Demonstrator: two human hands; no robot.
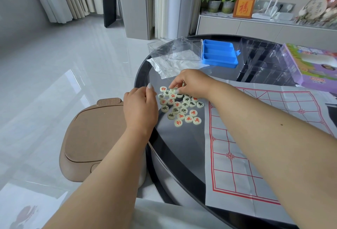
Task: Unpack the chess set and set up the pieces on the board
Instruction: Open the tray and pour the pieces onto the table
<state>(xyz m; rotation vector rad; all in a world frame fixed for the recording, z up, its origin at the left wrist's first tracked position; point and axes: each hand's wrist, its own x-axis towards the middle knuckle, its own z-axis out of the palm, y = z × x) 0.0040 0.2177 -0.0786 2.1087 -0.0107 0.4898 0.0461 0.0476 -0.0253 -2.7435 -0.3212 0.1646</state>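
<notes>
Several round cream chess pieces (180,109) with red or black characters lie in a loose heap on the dark round table (175,156), left of the board. The board (255,137) is a white sheet with a red grid, spread flat with no pieces on it. My right hand (189,84) reaches across to the far end of the heap, and its fingertips pinch one piece (173,90) there. My left hand (141,107) hovers at the table's left rim beside the heap, fingers loosely curled, holding nothing I can see.
An open blue piece case (219,53) with its clear lid (186,50) sits at the far side on crumpled clear plastic (164,64). A clear tray (262,61) and purple box (315,66) lie far right. A brown stool (93,137) stands left of the table.
</notes>
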